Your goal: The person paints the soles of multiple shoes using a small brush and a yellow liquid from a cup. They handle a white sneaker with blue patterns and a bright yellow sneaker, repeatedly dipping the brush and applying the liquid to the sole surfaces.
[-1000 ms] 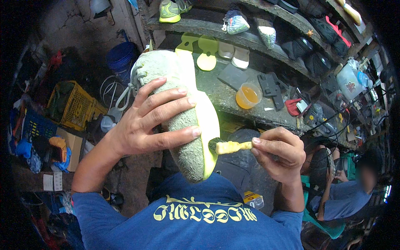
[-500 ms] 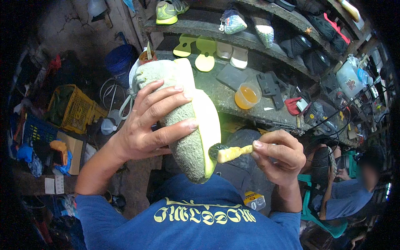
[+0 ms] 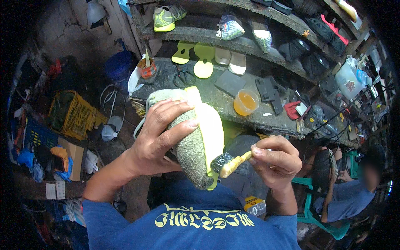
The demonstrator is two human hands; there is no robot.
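Observation:
My left hand (image 3: 156,141) is wrapped around a grey-green rough-textured shoe (image 3: 189,146), its fingers reaching over the upper to the edge of the sole. The pale, yellow-edged sole (image 3: 212,129) faces right, and the shoe's lower end points toward my chest. Between the thumb and fingers of my right hand (image 3: 275,160) is a brush (image 3: 236,163) with a yellowish, crusted handle. Its dark bristles (image 3: 221,161) meet the sole's edge near that lower end. Part of the upper is hidden behind my left hand.
Beyond the shoe runs a workbench with a cup of amber liquid (image 3: 246,102), scissors (image 3: 183,78), yellow insoles (image 3: 203,62) and an orange-red can (image 3: 147,68). Shelves with shoes (image 3: 166,18) rise behind. A person (image 3: 348,193) sits at right by a green chair (image 3: 308,208); a yellow crate (image 3: 73,112) stands left.
The shoe has come lower and slightly right, turned a little in my left hand. The brush has tilted, its handle end now higher, with the bristles still at the sole's edge.

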